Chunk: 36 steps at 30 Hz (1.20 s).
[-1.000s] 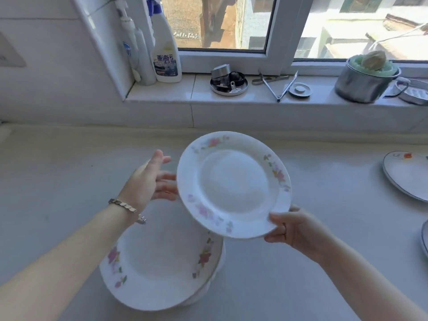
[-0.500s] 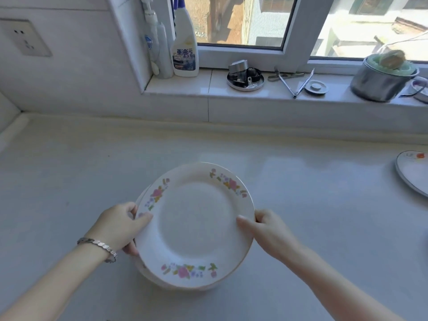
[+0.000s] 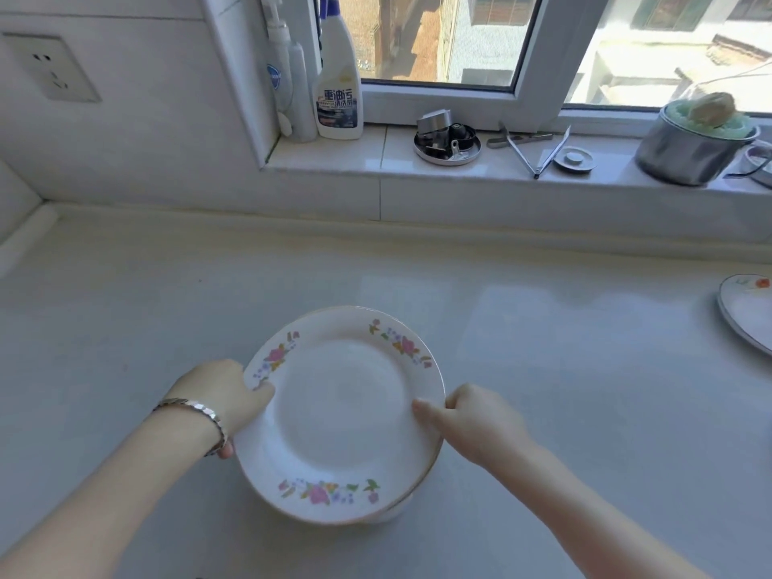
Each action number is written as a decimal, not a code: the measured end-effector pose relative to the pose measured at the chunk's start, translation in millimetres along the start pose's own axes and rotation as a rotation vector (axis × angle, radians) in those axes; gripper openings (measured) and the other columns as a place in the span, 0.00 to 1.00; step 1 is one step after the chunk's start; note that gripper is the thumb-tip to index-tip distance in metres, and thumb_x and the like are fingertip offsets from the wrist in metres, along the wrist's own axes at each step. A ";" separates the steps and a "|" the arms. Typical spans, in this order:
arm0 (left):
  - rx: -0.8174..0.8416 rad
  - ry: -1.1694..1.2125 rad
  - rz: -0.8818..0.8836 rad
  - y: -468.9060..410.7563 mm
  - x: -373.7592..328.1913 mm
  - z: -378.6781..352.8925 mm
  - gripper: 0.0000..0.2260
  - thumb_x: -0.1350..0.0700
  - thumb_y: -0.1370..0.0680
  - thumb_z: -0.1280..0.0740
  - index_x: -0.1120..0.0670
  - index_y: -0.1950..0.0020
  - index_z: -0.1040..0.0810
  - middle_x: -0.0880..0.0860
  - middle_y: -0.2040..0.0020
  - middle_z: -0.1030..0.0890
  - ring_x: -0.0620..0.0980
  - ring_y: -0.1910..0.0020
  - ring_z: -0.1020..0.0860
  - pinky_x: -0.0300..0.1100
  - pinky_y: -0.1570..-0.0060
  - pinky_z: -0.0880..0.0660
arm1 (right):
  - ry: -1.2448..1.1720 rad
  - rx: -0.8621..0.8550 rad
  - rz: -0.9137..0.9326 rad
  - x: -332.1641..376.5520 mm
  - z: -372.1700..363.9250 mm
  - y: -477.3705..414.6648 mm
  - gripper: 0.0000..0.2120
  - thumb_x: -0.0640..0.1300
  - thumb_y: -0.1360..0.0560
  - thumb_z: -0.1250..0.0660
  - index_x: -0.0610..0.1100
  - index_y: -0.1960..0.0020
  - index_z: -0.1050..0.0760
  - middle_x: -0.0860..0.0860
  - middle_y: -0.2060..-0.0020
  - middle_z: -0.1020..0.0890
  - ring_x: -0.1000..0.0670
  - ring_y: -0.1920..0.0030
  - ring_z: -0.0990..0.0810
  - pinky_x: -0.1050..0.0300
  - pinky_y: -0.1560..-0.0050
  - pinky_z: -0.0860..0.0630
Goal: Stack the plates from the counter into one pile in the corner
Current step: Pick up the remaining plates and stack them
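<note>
Left forearm: enters from the lower left corner, angled up toward the centre; a metal bracelet (image 3: 196,415) sits at the wrist.
Left hand (image 3: 221,397): grips the left rim of the top plate; thumb lies on the upper face, the other fingers curl under the rim, one fingertip visible below.
Right forearm: enters from the lower right corner, angled up and left.
Right hand (image 3: 480,424): grips the right rim of the top plate; thumb rests on the upper face pointing left, remaining fingers folded beneath the rim and hidden.
Top plate (image 3: 342,411): white with floral rim, face up, roughly level, pinched between both hands.
Pile (image 3: 403,501): edges of further dishes show just beneath the top plate at its lower right; whether the top plate touches them cannot be determined.
Counter (image 3: 564,369): pale grey surface carrying the pile near the front centre.
Second plate (image 3: 747,315): lies flat at the far right edge of the counter, well apart from the pile.
Windowsill (image 3: 334,154): carries a spray bottle (image 3: 338,98), a metal pot (image 3: 689,150) and tongs (image 3: 539,154).
</note>
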<state>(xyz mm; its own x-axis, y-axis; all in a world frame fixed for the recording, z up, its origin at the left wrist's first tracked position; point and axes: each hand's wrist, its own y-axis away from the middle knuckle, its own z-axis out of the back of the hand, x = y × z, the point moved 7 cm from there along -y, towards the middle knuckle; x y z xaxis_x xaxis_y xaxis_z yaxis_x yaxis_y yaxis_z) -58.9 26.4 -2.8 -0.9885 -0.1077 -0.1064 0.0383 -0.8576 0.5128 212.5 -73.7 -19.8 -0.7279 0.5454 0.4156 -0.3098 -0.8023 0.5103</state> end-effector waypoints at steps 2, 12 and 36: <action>-0.028 -0.108 -0.012 -0.1 -6.0 2.6 0.15 0.46 0.24 0.43 0.55 0.63 0.29 0.51 0.80 0.24 0.48 0.84 0.27 0.30 0.79 0.36 | 0.066 -0.024 0.015 -1.1 0.9 -0.6 0.27 0.62 0.30 0.41 0.45 0.76 0.44 0.52 0.80 0.37 0.50 0.77 0.37 0.58 0.75 0.44; -0.110 1.218 0.017 -11.1 26.4 -35.6 0.23 0.42 0.20 0.51 0.47 0.27 0.38 0.49 0.26 0.34 0.48 0.29 0.34 0.46 0.29 0.39 | -0.924 0.052 0.152 4.9 -14.3 -25.1 0.21 0.55 0.22 0.44 0.53 0.30 0.36 0.55 0.33 0.29 0.56 0.35 0.30 0.57 0.33 0.34; -0.579 0.622 -0.362 33.1 -25.8 23.2 0.14 0.54 0.23 0.41 0.59 0.45 0.21 0.56 0.42 0.22 0.55 0.37 0.27 0.30 0.41 0.36 | -0.956 0.121 0.089 -18.6 -15.2 -35.8 0.17 0.51 0.19 0.50 0.47 0.38 0.29 0.49 0.40 0.22 0.51 0.39 0.26 0.51 0.34 0.33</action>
<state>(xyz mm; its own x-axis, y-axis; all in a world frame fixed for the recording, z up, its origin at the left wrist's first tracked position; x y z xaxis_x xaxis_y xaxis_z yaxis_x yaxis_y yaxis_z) -35.6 12.4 36.7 -0.7037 0.1094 -0.7020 -0.0250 -0.9913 -0.1294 227.9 -58.8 -57.2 0.0757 0.4939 0.8662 -0.1739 -0.8489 0.4992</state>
